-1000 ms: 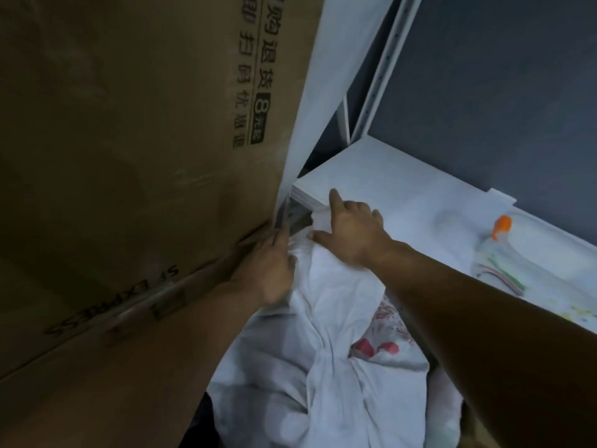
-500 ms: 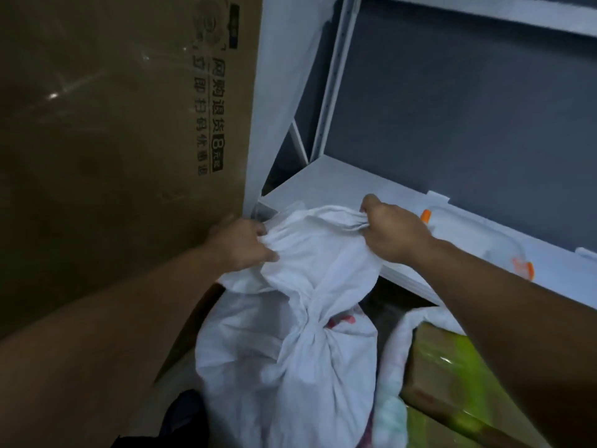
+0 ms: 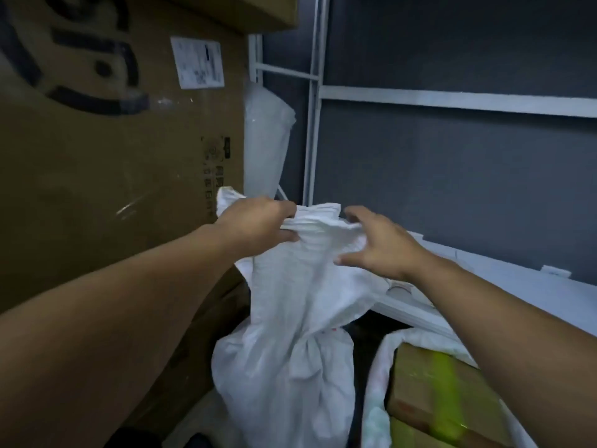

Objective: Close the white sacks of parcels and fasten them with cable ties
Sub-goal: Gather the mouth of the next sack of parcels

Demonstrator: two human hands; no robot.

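The sack [image 3: 290, 376] is white woven cloth, creased and slack. It is cinched into a narrow neck about halfway up. Below the neck the body bulges full; above it the cloth flares out again to a bunched, pleated mouth. A little red print shows just at the neck, too small to read.

It stands in the middle of the scene, near the floor, between a big box [image 3: 97, 176] on the left and a white shelf [image 3: 533, 295] on the right. Its upper part is pulled up in front of the shelf's left end.

The left hand [image 3: 258, 221] grips the left part of the mouth, fingers curled over the gathered pleats, and a loose corner of cloth sticks up on its far side. The right hand [image 3: 381, 247] is at the right end of the mouth. Its fingers [image 3: 355, 215] are spread wide above and the thumb below, with the cloth edge running in between them — whether they touch it I cannot tell. Both hands are level with each other, well above the neck.

To the near right a second sack [image 3: 374, 402] stands open around a carton [image 3: 426, 376] striped with green tape.
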